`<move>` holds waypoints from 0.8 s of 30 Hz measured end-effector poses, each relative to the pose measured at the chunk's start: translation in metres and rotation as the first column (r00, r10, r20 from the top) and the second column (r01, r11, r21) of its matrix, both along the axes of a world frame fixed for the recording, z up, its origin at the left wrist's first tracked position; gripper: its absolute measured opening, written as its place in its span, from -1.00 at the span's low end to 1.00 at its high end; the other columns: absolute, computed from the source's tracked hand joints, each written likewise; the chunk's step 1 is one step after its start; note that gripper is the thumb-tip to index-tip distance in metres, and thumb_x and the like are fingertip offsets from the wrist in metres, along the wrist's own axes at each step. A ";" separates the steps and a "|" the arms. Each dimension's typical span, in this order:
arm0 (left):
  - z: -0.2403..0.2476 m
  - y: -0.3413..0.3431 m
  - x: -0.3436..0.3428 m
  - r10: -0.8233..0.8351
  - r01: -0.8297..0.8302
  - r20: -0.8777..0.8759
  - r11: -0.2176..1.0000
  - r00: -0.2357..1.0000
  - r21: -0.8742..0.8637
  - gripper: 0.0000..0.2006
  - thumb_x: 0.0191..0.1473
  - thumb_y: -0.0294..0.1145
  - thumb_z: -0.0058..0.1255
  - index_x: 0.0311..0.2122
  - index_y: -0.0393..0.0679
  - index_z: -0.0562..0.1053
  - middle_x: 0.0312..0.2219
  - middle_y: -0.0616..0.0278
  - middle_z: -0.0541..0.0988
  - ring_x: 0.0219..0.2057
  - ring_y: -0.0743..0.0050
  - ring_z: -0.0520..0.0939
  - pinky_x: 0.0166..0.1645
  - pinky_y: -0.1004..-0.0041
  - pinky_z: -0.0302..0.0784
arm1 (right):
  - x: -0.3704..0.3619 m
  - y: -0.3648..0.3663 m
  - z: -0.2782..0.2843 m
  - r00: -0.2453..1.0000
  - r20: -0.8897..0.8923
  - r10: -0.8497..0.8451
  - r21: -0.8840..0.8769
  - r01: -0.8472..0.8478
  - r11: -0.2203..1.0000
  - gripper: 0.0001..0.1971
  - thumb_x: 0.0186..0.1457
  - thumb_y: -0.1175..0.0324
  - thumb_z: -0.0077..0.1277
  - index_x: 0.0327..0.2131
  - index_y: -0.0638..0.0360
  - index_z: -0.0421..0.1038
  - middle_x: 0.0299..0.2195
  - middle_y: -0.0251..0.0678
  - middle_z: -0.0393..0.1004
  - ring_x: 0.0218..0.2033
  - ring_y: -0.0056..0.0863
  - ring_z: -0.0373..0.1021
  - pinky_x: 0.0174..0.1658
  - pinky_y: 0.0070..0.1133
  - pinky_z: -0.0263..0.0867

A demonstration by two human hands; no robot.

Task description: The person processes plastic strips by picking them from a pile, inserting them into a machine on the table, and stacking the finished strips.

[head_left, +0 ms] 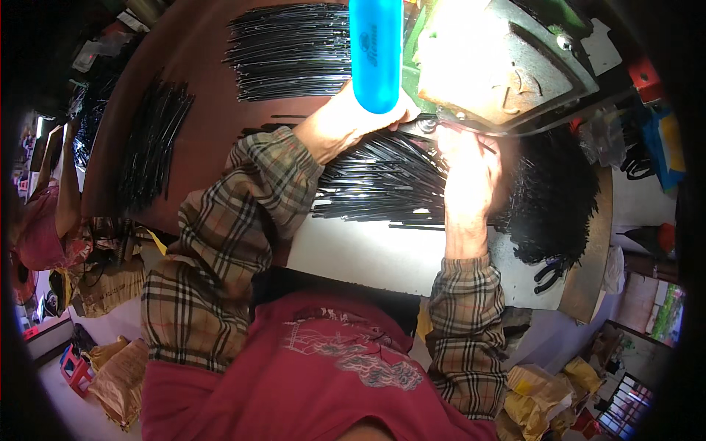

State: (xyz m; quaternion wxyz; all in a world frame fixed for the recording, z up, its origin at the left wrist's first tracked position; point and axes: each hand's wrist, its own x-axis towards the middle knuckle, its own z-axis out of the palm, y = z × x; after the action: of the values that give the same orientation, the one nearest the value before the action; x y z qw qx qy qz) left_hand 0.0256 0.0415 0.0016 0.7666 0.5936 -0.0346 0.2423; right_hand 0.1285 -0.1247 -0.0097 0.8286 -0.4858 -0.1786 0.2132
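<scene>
My left hand (346, 121) reaches to the front of a machine (507, 66), its fingers drawn together and partly hidden behind a blue rounded panel (376, 59). What they hold is hidden. My right hand (468, 165) is closed close under the machine's edge, with a short length of thin black rod showing at its fingers. Strong glare washes out the fingertips. A small metal fitting (425, 125) sits between the two hands. Below them a fanned heap of thin black rods (382, 176) lies on a white board (353, 250).
More black rods lie in a bundle (290, 51) at the far side and another bundle (154, 143) at the left. A dark mass of rods (551, 198) stands at the right, beside black-handled pliers (548, 275). Another person (51, 213) is at the left.
</scene>
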 end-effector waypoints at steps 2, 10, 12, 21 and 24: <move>0.014 0.008 -0.015 0.042 -0.038 -0.066 0.997 0.997 0.066 -0.80 -0.07 -0.33 0.01 -0.57 -0.25 0.48 -0.67 0.34 0.45 -0.64 0.74 0.36 -0.58 0.68 0.18 | -0.007 0.008 0.006 1.000 0.002 0.025 0.013 -0.025 1.000 -0.83 0.15 0.48 -0.05 -0.24 0.34 0.21 -0.30 0.02 0.47 -0.33 -0.24 0.51 -0.19 -0.35 0.50; 0.022 0.004 -0.012 0.151 -0.108 -0.266 0.980 0.952 0.168 -0.78 -0.07 -0.28 0.04 -0.61 -0.20 0.47 -0.72 0.41 0.41 -0.75 0.81 0.27 -0.69 0.68 0.08 | -0.005 0.004 0.004 0.999 -0.006 0.041 0.016 -0.041 0.999 -0.80 0.15 0.44 -0.04 -0.21 0.34 0.22 -0.29 0.03 0.47 -0.31 -0.21 0.51 -0.21 -0.38 0.49; 0.025 0.007 -0.014 0.157 -0.095 -0.304 0.973 0.940 0.209 -0.77 -0.06 -0.26 0.06 -0.60 -0.19 0.48 -0.74 0.42 0.40 -0.81 0.80 0.23 -0.73 0.67 0.04 | -0.007 0.005 0.007 0.999 -0.008 0.042 0.017 -0.042 0.999 -0.80 0.15 0.44 -0.04 -0.21 0.34 0.22 -0.29 0.03 0.47 -0.31 -0.20 0.51 -0.21 -0.38 0.49; 0.005 0.007 -0.002 0.208 -0.180 -0.264 0.976 0.942 0.124 -0.76 -0.04 -0.26 0.12 -0.57 -0.21 0.50 -0.72 0.37 0.44 -0.77 0.78 0.32 -0.70 0.68 0.16 | -0.004 0.004 -0.002 0.998 -0.012 0.068 0.053 -0.067 0.996 -0.80 0.15 0.45 -0.04 -0.20 0.34 0.23 -0.30 0.01 0.47 -0.31 -0.20 0.51 -0.21 -0.38 0.49; 0.000 0.010 -0.006 0.178 -0.165 -0.237 0.984 0.955 0.073 -0.81 -0.04 -0.33 0.11 -0.54 -0.25 0.51 -0.67 0.34 0.47 -0.69 0.74 0.38 -0.62 0.68 0.25 | -0.006 0.005 -0.001 0.998 -0.002 0.068 0.041 -0.068 0.997 -0.79 0.15 0.45 -0.04 -0.19 0.34 0.24 -0.30 -0.01 0.47 -0.30 -0.22 0.51 -0.20 -0.38 0.49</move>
State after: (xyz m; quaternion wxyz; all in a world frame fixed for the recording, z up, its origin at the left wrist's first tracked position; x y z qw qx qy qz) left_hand 0.0196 0.0511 0.0018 0.7255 0.6393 0.1047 0.2326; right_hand 0.1221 -0.1198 -0.0104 0.8309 -0.4622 -0.1979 0.2382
